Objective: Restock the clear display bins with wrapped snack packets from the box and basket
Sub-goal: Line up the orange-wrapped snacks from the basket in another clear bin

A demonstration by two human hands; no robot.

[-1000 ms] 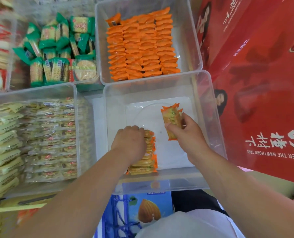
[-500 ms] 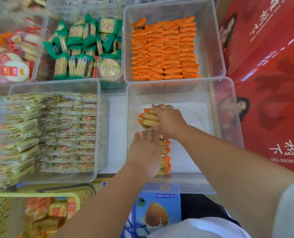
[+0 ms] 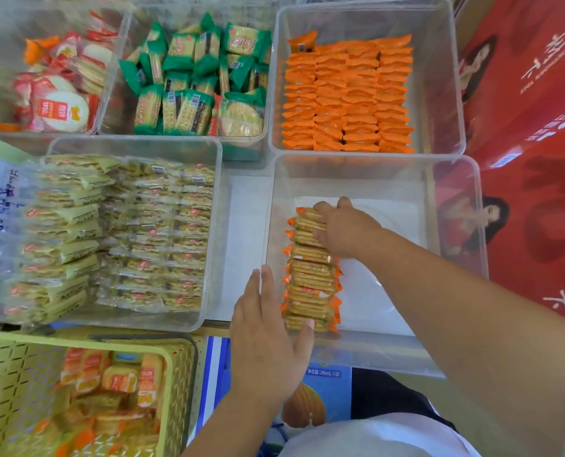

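Near-right clear bin (image 3: 456, 245): floor mostly bare, single row of cracker packets (image 3: 311, 282) with orange ends, stood on edge beside the left wall, running near to far.

Right hand (image 3: 350, 230): reaching in from the right, at the far end of the row. Fingers (image 3: 322, 211) close together, curled down over the farthest packets, thumb lifted on the far side.

Left hand (image 3: 268, 338): flat over the bin's near-left corner. Fingers (image 3: 261, 285) straight and together, laid along the left wall, thumb spread wide, tip touching the nearest packet.

Behind: far-right bin (image 3: 452, 94), packed with orange packets (image 3: 347, 97) in tidy columns. Left of that, green packets (image 3: 202, 80) in a loose heap. Farther left, red-and-white round packets (image 3: 60, 94), blurred.

Near-left bin (image 3: 215, 225): pale yellow packets (image 3: 126, 232) in rows.

Bottom left: yellow-green basket (image 3: 14, 374) holding orange-labelled packets (image 3: 116, 380).

Right edge: red box (image 3: 538, 133).
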